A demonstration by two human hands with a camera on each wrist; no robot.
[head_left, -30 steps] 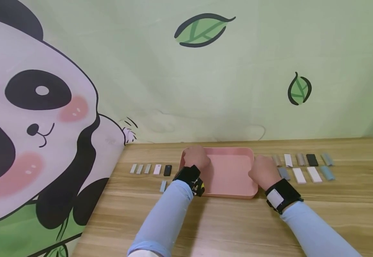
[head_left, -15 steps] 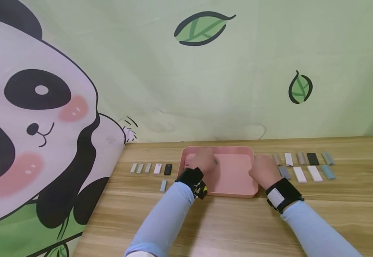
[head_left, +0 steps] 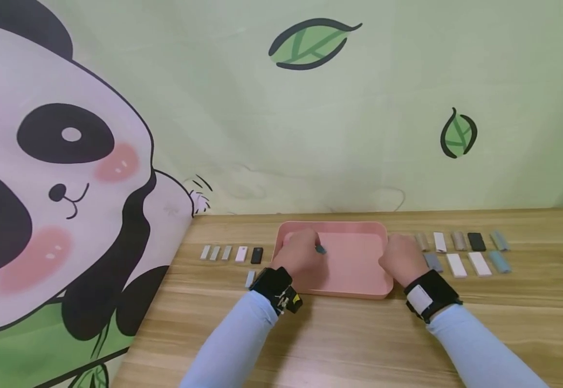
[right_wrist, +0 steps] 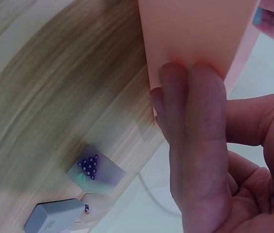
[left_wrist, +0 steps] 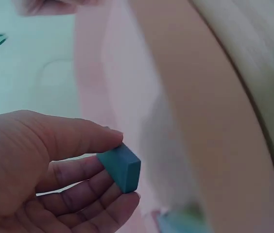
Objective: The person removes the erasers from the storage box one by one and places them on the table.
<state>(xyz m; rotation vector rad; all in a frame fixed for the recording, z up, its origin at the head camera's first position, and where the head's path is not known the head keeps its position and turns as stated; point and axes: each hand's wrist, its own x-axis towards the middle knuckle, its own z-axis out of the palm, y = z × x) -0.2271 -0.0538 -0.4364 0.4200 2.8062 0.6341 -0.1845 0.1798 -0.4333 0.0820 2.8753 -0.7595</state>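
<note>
Inside the left part of a pink tray (head_left: pixel 349 264), my left hand (head_left: pixel 301 250) pinches a small teal block (left_wrist: pixel 122 167) between thumb and fingers. The block hangs tilted in the left wrist view; in the head view only its end shows past the fingers. My right hand (head_left: pixel 403 260) is at the tray's right side. In the right wrist view its fingers (right_wrist: pixel 205 131) lie straight with their tips against the outside of the tray wall. A blurred bluish item (left_wrist: pixel 181 221) is low in the left wrist view, near the tray wall.
Left of the tray lie several small pale blocks, a white block (head_left: pixel 241 254), a black one (head_left: pixel 257 255) and a light blue one (head_left: pixel 250 278). Two rows of blocks lie on the right, among them a grape-printed block (right_wrist: pixel 95 170) and a grey block (right_wrist: pixel 52 213).
My left hand has moved from the tray's left edge further into the tray, then turned, and the teal block now shows at its fingers. My right hand stays at the right wall.
</note>
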